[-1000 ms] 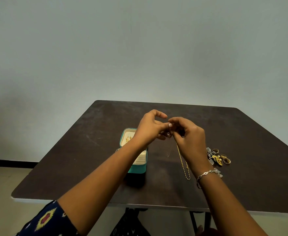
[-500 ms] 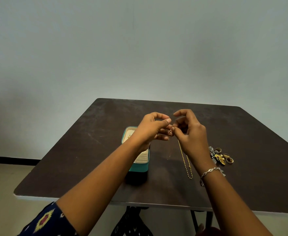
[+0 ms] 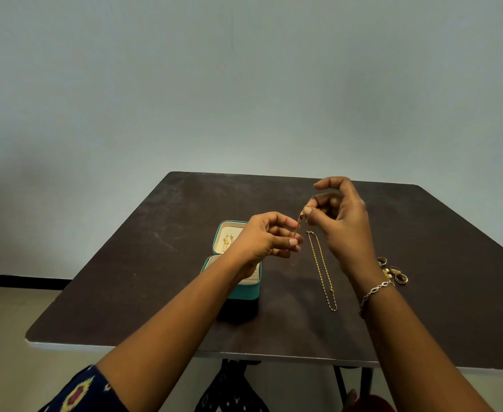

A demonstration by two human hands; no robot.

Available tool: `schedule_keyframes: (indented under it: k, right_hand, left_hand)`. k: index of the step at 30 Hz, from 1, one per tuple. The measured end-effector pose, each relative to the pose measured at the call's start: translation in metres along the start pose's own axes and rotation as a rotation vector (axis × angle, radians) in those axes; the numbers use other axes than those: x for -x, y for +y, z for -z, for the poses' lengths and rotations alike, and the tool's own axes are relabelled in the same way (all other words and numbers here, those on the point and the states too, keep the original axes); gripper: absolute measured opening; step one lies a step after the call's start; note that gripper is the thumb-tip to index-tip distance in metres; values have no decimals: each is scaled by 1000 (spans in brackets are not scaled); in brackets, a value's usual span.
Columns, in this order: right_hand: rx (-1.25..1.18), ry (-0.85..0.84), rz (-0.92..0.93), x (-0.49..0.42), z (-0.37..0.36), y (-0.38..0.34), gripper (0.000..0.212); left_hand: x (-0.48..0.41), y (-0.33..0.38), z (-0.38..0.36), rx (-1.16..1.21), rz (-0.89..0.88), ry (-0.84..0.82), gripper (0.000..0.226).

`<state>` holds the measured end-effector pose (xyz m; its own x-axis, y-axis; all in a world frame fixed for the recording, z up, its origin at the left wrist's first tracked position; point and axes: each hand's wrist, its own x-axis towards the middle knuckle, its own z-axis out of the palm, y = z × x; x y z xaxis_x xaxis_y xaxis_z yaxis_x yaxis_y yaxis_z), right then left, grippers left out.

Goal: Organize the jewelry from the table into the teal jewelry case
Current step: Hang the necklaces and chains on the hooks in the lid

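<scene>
Seems somewhere in the middle, not near the end. Done so far, going by the teal case (image 3: pixel 246 289) standing open left of centre on the bench (image 3: pixel 155 278): only some gold earrings (image 3: pixel 228 240) set in the opened lid.

Left to pack, biggest first:
- a long gold chain (image 3: pixel 321 269), laid out flat on the bench to the right of the case and apart from it
- a little heap of rings and studs (image 3: pixel 393 273) further right, near the right wrist
- a small gold piece (image 3: pixel 301 216), held in the air above the far end of the chain, between both hands

Right hand (image 3: pixel 342 221): grip closed in a fingertip pinch on the top of that piece. Left hand (image 3: pixel 265 242): grip curled, forefinger hooked to the thin lower stem, seemingly pinching it too. Probably being fastened or sorted before going into the case.

Hard to make out:
- Most of the case's base, covered by the left wrist, so no telling what lies in its slots.
- Part of the heap, tucked behind the right wrist, with pieces too small to count.
- The left thumb, out of sight, hence the doubt over that pinch.
- The held piece itself, too tiny to name for certain.

Bracelet (image 3: pixel 375 291) worn on the right wrist, likely no part of the job.
</scene>
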<state>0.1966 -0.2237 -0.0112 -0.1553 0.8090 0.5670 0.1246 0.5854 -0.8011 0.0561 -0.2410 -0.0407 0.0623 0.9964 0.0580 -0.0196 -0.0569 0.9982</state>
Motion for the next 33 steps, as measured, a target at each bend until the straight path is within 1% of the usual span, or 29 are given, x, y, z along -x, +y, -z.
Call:
schedule_keyframes:
  k: [7, 14, 24, 33]
  right_hand:
    - [-81, 6, -10, -4, 3, -7, 33]
    - [-114, 34, -21, -6, 8, -7, 31]
    - [-167, 37, -36, -9, 10, -8, 35]
    - [-187, 32, -44, -9, 11, -7, 35]
  left_hand:
    - [2, -8, 2, -11, 23, -19, 25]
    - [5, -9, 4, 64, 21, -62, 23]
    - [8, -10, 3, 95, 2, -115, 31]
    - [8, -12, 2, 73, -19, -114, 29]
